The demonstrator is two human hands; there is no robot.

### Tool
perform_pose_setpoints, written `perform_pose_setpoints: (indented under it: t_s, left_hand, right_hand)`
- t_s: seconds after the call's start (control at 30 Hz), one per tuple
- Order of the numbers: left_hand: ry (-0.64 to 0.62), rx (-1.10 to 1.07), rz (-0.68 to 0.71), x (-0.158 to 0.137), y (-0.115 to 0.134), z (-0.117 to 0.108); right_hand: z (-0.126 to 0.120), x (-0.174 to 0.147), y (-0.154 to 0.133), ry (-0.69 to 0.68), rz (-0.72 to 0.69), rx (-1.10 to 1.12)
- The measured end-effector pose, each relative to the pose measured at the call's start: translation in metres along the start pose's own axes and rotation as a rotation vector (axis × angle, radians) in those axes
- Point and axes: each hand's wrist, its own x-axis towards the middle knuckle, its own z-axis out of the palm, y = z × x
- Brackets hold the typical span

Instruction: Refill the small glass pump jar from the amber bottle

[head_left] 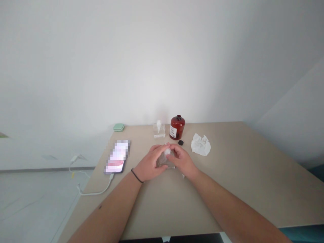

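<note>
Between my hands, on the table, sits a clear squarish glass bottle (164, 162) with a rounded clear stopper (167, 152) at its top. My left hand (151, 164) is wrapped round the bottle's left side. My right hand (184, 161) curls over its right side, thumb and fingers close about the stopper. The fingers hide parts of the bottle, and whether the stopper is seated cannot be made out. Just behind stands a similar clear glass bottle (159, 131) with a pointed stopper. An uncapped brown-red bottle (178, 126) with a white label stands beside it, a small black cap (180, 142) in front.
A crumpled white tissue (200, 145) lies right of the cap on the beige table (240, 175). To the left lies a phone (117, 157) with a white cable (97, 193) running off the table's edge. A small green case (118, 127) rests at the back left corner by the wall.
</note>
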Motion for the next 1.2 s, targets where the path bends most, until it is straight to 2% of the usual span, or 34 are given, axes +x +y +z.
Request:
perform_pose_setpoints:
  t_s: [0.13,0.33,0.57,0.83,1.2]
  left_hand:
    - [0.0,-0.001,0.006,0.0007,0.0001,-0.0005]
    - [-0.002,0.004,0.015,0.0003,-0.0001,-0.0004]
    - [0.004,-0.003,0.001,-0.0001,0.0001,-0.0002]
    - [-0.003,0.015,0.02,0.0007,-0.0011,-0.0003]
    - [-0.007,0.016,0.018,-0.0001,-0.0015,0.0001]
  right_hand:
    - [0.0008,-0.0004,-0.0006,0.001,0.024,0.006]
    - [-0.0027,0.0,-0.0068,-0.028,-0.028,-0.054]
    - [0.0002,-0.0002,-0.0006,0.003,-0.001,-0.024]
    - [-0.0026,0.0004,-0.0077,-0.026,-0.035,-0.076]
    - [-0.0014,0.0001,-0.0032,-0.014,-0.04,-0.049]
